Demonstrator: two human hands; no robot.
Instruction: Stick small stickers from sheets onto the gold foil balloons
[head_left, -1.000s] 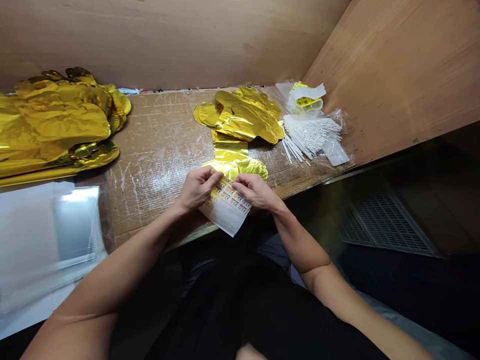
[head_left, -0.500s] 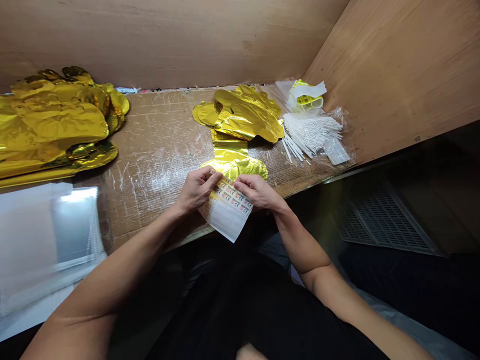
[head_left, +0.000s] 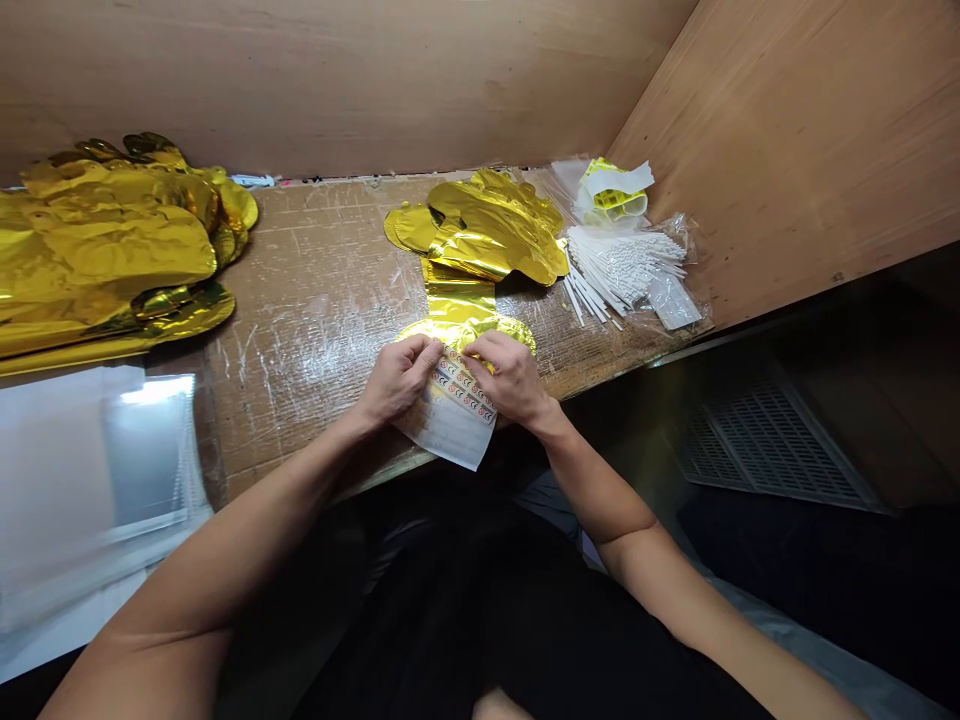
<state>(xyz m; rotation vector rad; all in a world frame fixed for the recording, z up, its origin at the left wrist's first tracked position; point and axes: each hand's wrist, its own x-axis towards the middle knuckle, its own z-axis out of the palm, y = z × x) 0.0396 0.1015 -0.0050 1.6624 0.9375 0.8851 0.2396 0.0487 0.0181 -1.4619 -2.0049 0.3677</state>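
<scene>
Near the table's front edge, my left hand (head_left: 406,377) pinches the upper left corner of a whitish sticker sheet (head_left: 448,432). Rows of small CE-marked labels run across the sheet's upper half, while its lower part is bare and hangs past the table edge. My right hand (head_left: 510,375) is bent over the sheet's upper right, thumb and fingers closed together near the top row; what lies between these fingertips is too small to make out. Just beyond both hands lies a flat gold foil balloon (head_left: 460,298), its near end partly covered by them.
More gold foil balloons (head_left: 495,225) are heaped behind. A larger gold foil pile (head_left: 105,250) lies far left, above clear plastic bags (head_left: 67,480). At right are white sticks (head_left: 622,265) on plastic and a yellow-and-white roll (head_left: 616,190). Wooden panels (head_left: 337,80) wall the back and right.
My right hand has shifted from the sheet's right edge up and left to its top row, fingers now curled. The sheet has tilted slightly and its lower corner has moved up.
</scene>
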